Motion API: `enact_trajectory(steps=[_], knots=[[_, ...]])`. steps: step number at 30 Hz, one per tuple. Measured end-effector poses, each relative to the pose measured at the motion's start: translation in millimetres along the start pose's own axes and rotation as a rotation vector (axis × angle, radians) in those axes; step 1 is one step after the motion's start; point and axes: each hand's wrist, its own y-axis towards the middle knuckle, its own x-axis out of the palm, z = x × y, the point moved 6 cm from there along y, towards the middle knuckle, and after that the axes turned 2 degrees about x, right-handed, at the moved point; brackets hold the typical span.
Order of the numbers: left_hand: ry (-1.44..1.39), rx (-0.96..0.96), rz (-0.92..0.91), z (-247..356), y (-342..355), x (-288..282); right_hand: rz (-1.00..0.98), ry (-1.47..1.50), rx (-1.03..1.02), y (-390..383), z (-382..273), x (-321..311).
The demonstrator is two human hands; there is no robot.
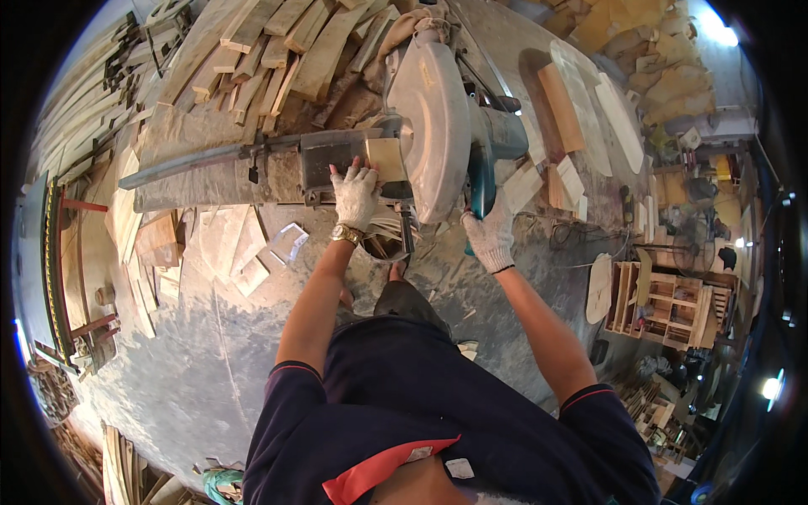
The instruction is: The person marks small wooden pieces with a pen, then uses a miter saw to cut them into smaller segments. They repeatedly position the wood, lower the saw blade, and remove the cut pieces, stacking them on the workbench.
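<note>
A miter saw (433, 126) with a large grey blade guard and a teal motor housing stands on the bench in front of me. My right hand (490, 236), in a white knitted glove, is wrapped round the saw's teal handle (481, 181). A small pale wood block (386, 160) lies on the saw's dark base (324, 160), just left of the guard. My left hand (356, 194) wears a similar glove with bare fingertips and a wristwatch (346, 233). Its fingers are stretched out on the base, with the nearest ones at the block's left edge. The guard hides most of the blade.
Cut timber pieces (286, 50) are heaped behind the saw. A long metal rail (185, 168) runs left from it. Below the bench, a round container of offcuts (385, 244) stands near my feet, and flat boards (227, 244) lie on the floor. Wooden racks (665, 303) stand at right.
</note>
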Motion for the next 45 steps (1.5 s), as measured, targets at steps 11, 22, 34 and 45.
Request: enact_trajectory(steps=[11,22,34,45], knots=[[0.030,0.023,-0.070,-1.3,-0.2,4.5,0.061,-0.087,0.010,-10.9,-13.9,-5.9],[0.083,0.068,-0.109,-3.4,3.5,3.6,0.048,-0.008,0.068,-18.5,-16.4,2.8],[0.088,0.098,-0.060,-8.1,4.6,5.9,0.021,0.017,0.018,-20.9,4.4,22.5],[0.137,0.157,-0.098,-10.7,7.6,0.2,0.033,-0.014,-0.009,-14.7,-33.3,-4.4]])
